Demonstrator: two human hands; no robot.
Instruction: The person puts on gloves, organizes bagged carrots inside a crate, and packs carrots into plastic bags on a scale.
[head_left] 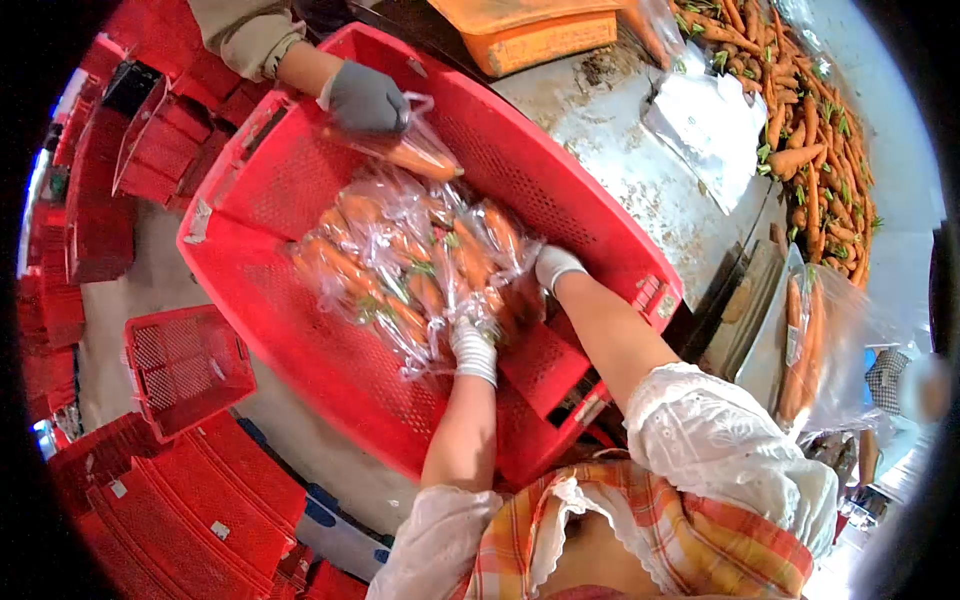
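Clear plastic bags of carrots lie in a pile inside a large red crate in front of me. My left hand, in a white striped glove, is closed on the near side of a bag of carrots; the fingertips are hidden in the plastic. My right hand, in a white glove, grips the right end of the bagged carrots by the crate wall, its fingers partly hidden. Across the crate, another person's grey-gloved hand holds a bag of carrots above the pile.
A metal table at upper right bears an orange tray, white plastic sheets and a heap of loose carrots. Another bagged bunch of carrots lies at the right. Red crates stand on the floor at left, several more stacked below.
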